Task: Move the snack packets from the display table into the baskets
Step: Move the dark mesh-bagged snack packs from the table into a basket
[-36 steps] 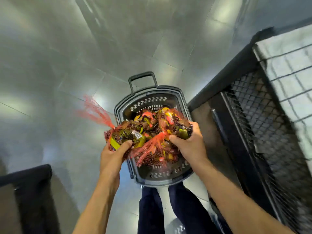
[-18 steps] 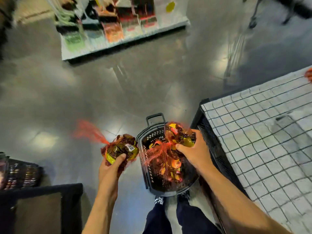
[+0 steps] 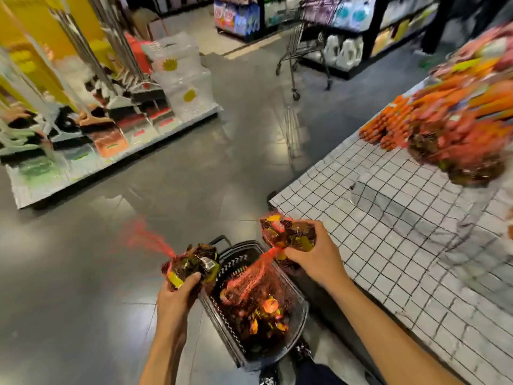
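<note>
The left hand [image 3: 176, 297] gripped one net bag [image 3: 193, 266] beside the basket [image 3: 301, 309]; the right hand [image 3: 315, 258] gripped another bag [image 3: 288, 236] above it, its red tail trailing inside; more bags [image 3: 458, 143] lay on the table [image 3: 388, 245].

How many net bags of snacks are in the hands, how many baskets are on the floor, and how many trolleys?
Held net bags: 2, one in the left hand, one in the right hand
Basket: 1
Trolley: 1
Total: 4
Bags inside the basket and on the table are too jumbled to count.
</note>
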